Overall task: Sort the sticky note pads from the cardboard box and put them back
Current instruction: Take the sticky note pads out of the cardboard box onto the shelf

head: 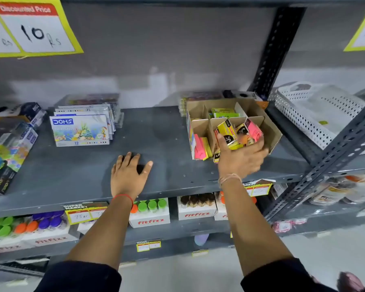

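On the grey metal shelf (167, 131) in front of you, your left hand (128, 173) lies palm down on the bare surface, fingers loosely spread and gripping nothing. Your right hand (241, 157) is at the front of the cardboard box (268, 125), closed around a bunch of sticky note pads (237, 131): yellow ones and a pink one stick up above your fingers, with black printed wrappers showing between them. That hand is slightly blurred, so you cannot count the pads it grips.

The box stands on the right part of the shelf, tilted toward you, and cardboard dividers split it into compartments. A green pack (222, 112) sits in a rear compartment, and pink and yellow pads (201, 147) stand upright in the front left one. Well apart to the left, a row of DOMS colour boxes (80, 130) stands on the same shelf. A white perforated basket (316, 114) sits beyond the upright to the right of the box. Below the shelf edge, Fitfizz cartons (150, 220) hold bottles with green, orange and purple caps. A yellow price sign (33, 28) hangs at upper left, reading 10 rs.
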A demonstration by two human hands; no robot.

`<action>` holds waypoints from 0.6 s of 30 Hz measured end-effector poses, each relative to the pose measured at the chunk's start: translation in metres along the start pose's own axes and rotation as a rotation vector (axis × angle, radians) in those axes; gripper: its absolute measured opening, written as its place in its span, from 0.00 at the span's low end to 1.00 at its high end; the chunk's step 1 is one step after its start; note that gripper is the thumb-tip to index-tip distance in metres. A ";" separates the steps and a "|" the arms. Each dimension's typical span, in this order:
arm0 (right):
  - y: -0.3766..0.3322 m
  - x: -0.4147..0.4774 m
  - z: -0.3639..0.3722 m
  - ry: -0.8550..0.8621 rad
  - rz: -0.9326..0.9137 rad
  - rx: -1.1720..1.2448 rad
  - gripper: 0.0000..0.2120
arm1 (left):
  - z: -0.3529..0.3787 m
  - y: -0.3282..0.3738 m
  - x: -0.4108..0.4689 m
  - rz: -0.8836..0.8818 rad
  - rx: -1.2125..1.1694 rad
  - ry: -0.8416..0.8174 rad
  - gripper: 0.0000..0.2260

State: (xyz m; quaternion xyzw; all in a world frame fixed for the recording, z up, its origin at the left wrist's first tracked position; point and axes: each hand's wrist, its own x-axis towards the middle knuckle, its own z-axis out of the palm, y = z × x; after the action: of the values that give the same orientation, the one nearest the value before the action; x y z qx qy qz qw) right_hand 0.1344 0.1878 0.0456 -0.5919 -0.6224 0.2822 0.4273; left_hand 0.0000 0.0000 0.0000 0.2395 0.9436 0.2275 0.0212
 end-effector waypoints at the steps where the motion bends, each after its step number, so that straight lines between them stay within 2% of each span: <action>1: 0.001 0.004 -0.001 -0.060 0.098 0.020 0.51 | -0.001 0.000 0.000 -0.002 0.008 0.009 0.26; 4: 0.007 0.012 0.004 -0.162 0.184 0.047 0.52 | 0.000 -0.001 0.000 0.006 0.033 0.017 0.26; 18: 0.005 0.025 0.016 -0.031 0.271 0.220 0.48 | 0.002 -0.002 0.002 0.000 0.041 0.012 0.25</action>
State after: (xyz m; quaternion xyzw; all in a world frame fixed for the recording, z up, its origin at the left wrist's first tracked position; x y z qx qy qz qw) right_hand 0.1245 0.2155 0.0388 -0.6156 -0.5090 0.4126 0.4378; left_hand -0.0021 0.0000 -0.0027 0.2384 0.9482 0.2096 0.0107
